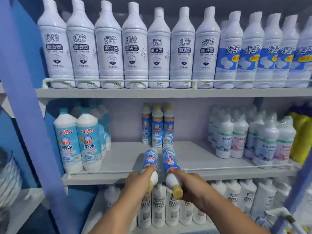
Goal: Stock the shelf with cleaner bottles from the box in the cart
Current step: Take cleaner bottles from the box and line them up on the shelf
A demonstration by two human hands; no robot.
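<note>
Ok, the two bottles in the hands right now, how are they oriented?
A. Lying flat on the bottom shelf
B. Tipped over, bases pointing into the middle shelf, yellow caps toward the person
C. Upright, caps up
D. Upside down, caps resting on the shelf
B: the left hand and right hand each hold a bottle base-first over the middle shelf, labels inverted, caps nearest the camera.

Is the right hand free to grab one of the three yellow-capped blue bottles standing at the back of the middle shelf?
Probably not: the right hand already grips a yellow-capped blue bottle.
</note>
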